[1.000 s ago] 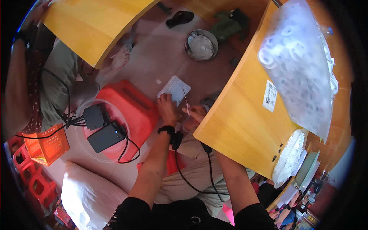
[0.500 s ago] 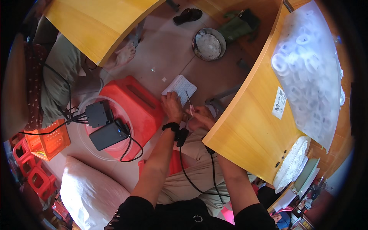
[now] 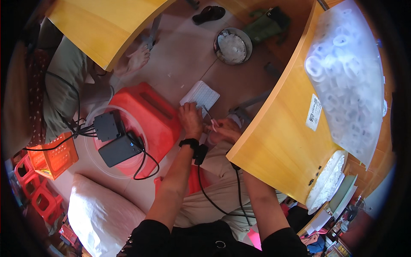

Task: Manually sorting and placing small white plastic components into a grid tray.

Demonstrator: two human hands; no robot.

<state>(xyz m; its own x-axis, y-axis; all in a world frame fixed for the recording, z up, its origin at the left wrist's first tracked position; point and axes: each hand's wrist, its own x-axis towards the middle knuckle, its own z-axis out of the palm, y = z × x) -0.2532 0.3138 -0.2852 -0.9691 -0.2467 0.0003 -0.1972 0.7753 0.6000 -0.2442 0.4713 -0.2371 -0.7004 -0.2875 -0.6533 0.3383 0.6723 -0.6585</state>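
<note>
My left hand (image 3: 191, 118) is closed on the near edge of a white gridded sheet or pad (image 3: 200, 93), low over the floor. Scissors with pinkish handles (image 3: 214, 124) are in my right hand (image 3: 227, 129), whose fingers wrap round the handles. Their blades point up and left, with the tip by the sheet's near edge beside my left fingers. Whether the blades are cutting into the sheet is too small to tell. My right forearm passes beside the corner of the yellow wooden table.
At left, an upturned red tub (image 3: 154, 107) carries a clear round lid with black boxes (image 3: 117, 150) and cables. The wooden table (image 3: 274, 150) at right bears a bag of white rings (image 3: 346, 81). A metal bowl (image 3: 232, 46) stands ahead; another person's foot (image 3: 139, 59) is far left.
The scissors' blades have swung slightly down and left, toward my left fingers. The sheet has shifted a little up in the view. Both hands keep their holds.
</note>
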